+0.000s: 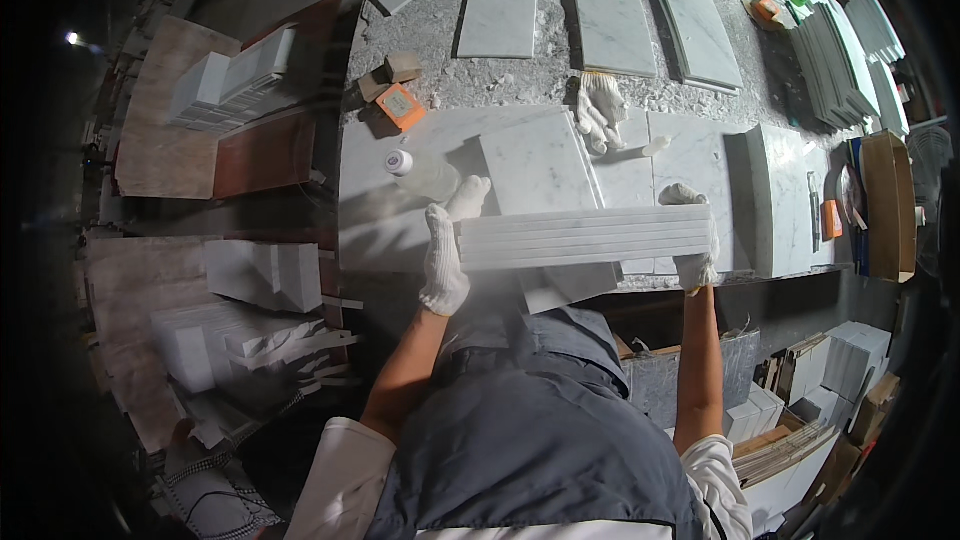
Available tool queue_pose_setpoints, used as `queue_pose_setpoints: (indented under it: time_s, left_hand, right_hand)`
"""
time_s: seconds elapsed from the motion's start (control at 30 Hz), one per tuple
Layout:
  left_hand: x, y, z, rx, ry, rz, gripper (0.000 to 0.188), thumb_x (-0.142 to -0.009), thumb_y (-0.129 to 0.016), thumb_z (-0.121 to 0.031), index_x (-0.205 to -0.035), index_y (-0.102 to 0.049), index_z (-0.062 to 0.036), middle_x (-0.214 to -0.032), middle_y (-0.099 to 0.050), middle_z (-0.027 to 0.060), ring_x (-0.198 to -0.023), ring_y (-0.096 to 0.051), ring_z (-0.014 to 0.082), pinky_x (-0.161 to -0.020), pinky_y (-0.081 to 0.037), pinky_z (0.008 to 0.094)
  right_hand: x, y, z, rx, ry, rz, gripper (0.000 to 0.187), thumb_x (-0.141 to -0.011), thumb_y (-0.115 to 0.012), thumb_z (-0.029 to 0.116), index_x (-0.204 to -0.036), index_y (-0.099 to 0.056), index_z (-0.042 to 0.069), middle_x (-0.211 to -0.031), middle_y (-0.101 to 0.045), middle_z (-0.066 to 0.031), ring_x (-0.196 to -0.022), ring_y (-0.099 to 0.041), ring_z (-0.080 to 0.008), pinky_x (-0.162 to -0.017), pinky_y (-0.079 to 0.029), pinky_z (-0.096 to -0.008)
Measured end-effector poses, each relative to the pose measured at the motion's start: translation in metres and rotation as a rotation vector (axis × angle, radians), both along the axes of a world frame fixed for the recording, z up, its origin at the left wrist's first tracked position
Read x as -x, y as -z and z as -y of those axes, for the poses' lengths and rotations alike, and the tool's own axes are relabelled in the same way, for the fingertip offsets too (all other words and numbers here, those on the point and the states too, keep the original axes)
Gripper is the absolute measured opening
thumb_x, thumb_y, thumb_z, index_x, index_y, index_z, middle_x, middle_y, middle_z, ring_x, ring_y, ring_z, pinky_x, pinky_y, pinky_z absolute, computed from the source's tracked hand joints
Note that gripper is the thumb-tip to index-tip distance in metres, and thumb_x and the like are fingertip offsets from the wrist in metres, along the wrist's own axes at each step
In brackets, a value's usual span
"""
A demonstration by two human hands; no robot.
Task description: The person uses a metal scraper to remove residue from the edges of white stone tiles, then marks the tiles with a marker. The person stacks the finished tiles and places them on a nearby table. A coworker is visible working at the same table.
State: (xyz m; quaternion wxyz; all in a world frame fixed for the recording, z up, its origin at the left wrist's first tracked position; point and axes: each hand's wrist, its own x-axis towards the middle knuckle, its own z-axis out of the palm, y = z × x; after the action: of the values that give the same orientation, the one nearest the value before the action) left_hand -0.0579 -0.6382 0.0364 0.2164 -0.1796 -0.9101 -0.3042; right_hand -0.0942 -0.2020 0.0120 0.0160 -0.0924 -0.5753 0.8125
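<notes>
A stack of several white marble tiles (585, 238) is held level in front of my body, its layered edges facing me. My left hand (447, 250), in a white knit glove, grips the stack's left end. On the right end, my right hand (695, 240), also gloved, has its fingers wrapped round the far side. Beyond the stack a grey-veined tile (535, 165) lies at a slant on the table. Near my left hand is a clear bottle with a white cap (399, 162). A loose white glove (600, 110) lies farther back.
Another tile stack (785, 200) stands at the table's right, beside an orange block (830, 220) and a cardboard box (888, 205). Single tiles (498, 10) lie along the gritty far surface. An orange-faced block (401, 107) sits back left. Tile piles (262, 275) fill the left side.
</notes>
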Motion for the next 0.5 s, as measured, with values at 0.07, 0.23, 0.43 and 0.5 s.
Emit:
queue_pose_setpoints:
  time_s: [0.07, 0.23, 0.43, 0.5]
  left_hand:
    - [0.005, -0.015, -0.006, -0.167, 0.075, 0.128, 0.063, -0.106, -0.040, -0.015, -0.158, -0.017, 0.0126, -0.167, -0.018, 0.0271, -0.156, -0.018, 0.0375, -0.128, -0.014, 0.0427]
    - [0.018, -0.067, -0.048, -1.081, 0.251, 0.618, 0.067, -0.113, -0.019, -0.042, -0.159, -0.025, 0.0067, -0.167, -0.029, 0.0187, -0.154, -0.028, 0.0271, -0.128, -0.012, 0.0397]
    - [0.021, -0.077, -0.054, -1.026, 0.259, 0.665, 0.076, -0.111, -0.014, -0.055, -0.163, -0.019, 0.0004, -0.168, -0.025, 0.0205, -0.156, -0.023, 0.0309, -0.128, -0.010, 0.0433]
    - [0.022, -0.073, -0.052, -1.035, 0.272, 0.650, 0.075, -0.111, -0.015, -0.053, -0.163, -0.019, 0.0017, -0.168, -0.025, 0.0207, -0.156, -0.023, 0.0301, -0.128, -0.010, 0.0422]
  right_hand:
    - [0.003, -0.003, -0.003, 0.015, 0.066, 0.116, 0.047, -0.110, -0.042, 0.035, -0.129, -0.061, -0.003, -0.120, -0.068, -0.0125, -0.108, -0.063, -0.0203, -0.097, -0.050, -0.0345]
    - [0.004, -0.011, 0.000, 0.146, -0.024, 0.070, 0.062, -0.111, -0.035, 0.046, -0.139, -0.055, -0.006, -0.137, -0.062, -0.0214, -0.128, -0.057, -0.0285, -0.110, -0.042, -0.0416]
    - [0.002, -0.019, 0.003, 0.112, -0.057, 0.077, 0.069, -0.110, -0.035, 0.051, -0.143, -0.051, -0.007, -0.145, -0.057, -0.0235, -0.140, -0.049, -0.0318, -0.121, -0.032, -0.0444]
    - [0.002, -0.021, 0.004, 0.156, -0.041, 0.103, 0.070, -0.110, -0.038, 0.052, -0.143, -0.051, -0.008, -0.146, -0.056, -0.0234, -0.141, -0.047, -0.0330, -0.124, -0.027, -0.0458]
